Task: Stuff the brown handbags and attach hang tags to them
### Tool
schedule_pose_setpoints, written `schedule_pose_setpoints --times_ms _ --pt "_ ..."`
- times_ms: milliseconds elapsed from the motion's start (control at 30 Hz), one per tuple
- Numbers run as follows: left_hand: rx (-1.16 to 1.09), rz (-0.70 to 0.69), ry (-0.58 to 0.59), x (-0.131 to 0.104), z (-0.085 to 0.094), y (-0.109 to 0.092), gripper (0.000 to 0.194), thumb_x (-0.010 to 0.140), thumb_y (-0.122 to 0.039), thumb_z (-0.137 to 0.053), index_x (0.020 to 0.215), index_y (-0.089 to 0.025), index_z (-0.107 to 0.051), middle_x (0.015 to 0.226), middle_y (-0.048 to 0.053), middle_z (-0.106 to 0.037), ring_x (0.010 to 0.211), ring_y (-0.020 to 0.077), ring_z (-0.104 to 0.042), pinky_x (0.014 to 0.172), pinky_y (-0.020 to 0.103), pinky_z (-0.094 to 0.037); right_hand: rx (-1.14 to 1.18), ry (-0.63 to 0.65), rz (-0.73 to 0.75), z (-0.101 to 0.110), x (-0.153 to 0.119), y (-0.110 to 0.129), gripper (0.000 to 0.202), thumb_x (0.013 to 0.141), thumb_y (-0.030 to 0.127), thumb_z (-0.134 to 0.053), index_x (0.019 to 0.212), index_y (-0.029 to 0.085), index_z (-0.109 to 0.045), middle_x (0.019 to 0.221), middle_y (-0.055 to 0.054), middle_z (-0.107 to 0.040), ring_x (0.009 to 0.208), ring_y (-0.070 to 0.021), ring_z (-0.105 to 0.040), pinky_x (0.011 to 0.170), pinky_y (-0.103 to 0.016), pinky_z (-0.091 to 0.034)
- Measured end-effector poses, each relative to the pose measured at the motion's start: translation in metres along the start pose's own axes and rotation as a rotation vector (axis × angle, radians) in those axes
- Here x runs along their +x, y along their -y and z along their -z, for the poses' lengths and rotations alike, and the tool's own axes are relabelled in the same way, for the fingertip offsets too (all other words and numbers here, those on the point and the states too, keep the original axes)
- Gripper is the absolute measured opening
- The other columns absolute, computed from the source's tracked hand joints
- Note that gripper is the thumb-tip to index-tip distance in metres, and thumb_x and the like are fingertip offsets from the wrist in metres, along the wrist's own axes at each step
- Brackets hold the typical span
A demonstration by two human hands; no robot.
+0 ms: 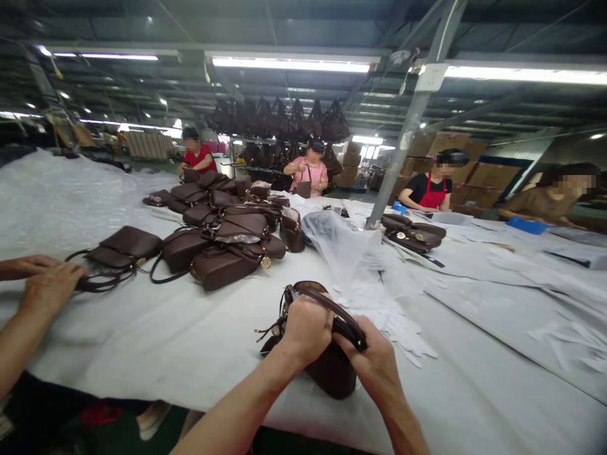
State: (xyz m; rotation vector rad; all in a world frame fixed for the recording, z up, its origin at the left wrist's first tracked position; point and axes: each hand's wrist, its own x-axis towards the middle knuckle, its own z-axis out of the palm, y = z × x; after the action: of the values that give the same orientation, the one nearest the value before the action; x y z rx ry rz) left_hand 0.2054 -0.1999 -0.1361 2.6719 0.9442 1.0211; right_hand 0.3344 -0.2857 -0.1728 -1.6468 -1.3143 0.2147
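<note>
A dark brown handbag (pixel 334 373) rests on the white-covered table in front of me, its curved handle arching over the top. My left hand (pixel 308 325) is closed at the bag's upper opening, and its fingertips are hidden there. My right hand (pixel 374 354) grips the right end of the handle and the bag's edge, thumb on the near side. At the bag's left side hang a thin cord and a small metallic charm (pixel 275 330).
A heap of brown handbags (pixel 227 265) lies left of centre. At far left, a co-worker's hands (pixel 52 284) hold another bag's straps. Clear plastic (pixel 341 243) and white paper strips (pixel 403 335) lie ahead, near a metal post (pixel 396 158). Several people work across the table.
</note>
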Motion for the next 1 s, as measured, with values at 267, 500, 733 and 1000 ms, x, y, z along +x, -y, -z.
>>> schedule_pose_setpoints --times_ms 267,500,733,1000 --pt "0.038 0.041 -0.184 -0.007 -0.008 -0.001 0.010 0.085 -0.018 -0.053 0.076 -0.018 -0.057 0.080 0.007 -0.066 0.080 0.0223 -0.056 0.071 0.037 -0.045 -0.046 0.060 -0.026 0.020 -0.003 -0.028 0.027 0.076 0.050 -0.065 0.075 0.023 -0.061 0.063 0.001 -0.060 0.060 -0.0187 -0.056 0.055 -0.027 -0.045" --pt "-0.151 -0.034 -0.229 -0.017 -0.003 -0.024 0.017 0.086 -0.021 -0.059 0.070 -0.019 -0.054 0.080 0.002 -0.064 0.086 0.0197 -0.052 0.081 0.039 -0.038 -0.147 0.248 0.012 0.093 0.003 -0.054 0.026 0.073 0.049 -0.068 0.079 0.023 -0.068 0.072 -0.001 -0.065 0.068 -0.0203 -0.060 0.057 -0.026 -0.049" --pt "-0.394 -0.081 -0.111 -0.019 -0.010 -0.017 0.012 0.087 -0.022 -0.058 0.076 -0.018 -0.059 0.091 0.005 -0.063 0.090 0.0195 -0.052 0.085 0.038 -0.041 -0.199 0.281 -0.010 0.118 0.007 -0.070 0.024 0.074 0.047 -0.067 0.077 0.023 -0.068 0.073 -0.001 -0.065 0.070 -0.0198 -0.060 0.059 -0.024 -0.049" --pt "-1.183 -0.085 0.421 -0.021 0.003 0.056 0.033 0.083 -0.030 -0.069 0.115 -0.022 -0.066 0.144 0.013 -0.045 0.131 0.0282 -0.044 0.102 0.041 -0.040 -0.172 0.491 0.005 0.127 0.049 -0.051 0.024 0.081 0.045 -0.061 0.081 0.020 -0.064 0.073 -0.001 -0.063 0.073 -0.0191 -0.058 0.068 -0.027 -0.047"
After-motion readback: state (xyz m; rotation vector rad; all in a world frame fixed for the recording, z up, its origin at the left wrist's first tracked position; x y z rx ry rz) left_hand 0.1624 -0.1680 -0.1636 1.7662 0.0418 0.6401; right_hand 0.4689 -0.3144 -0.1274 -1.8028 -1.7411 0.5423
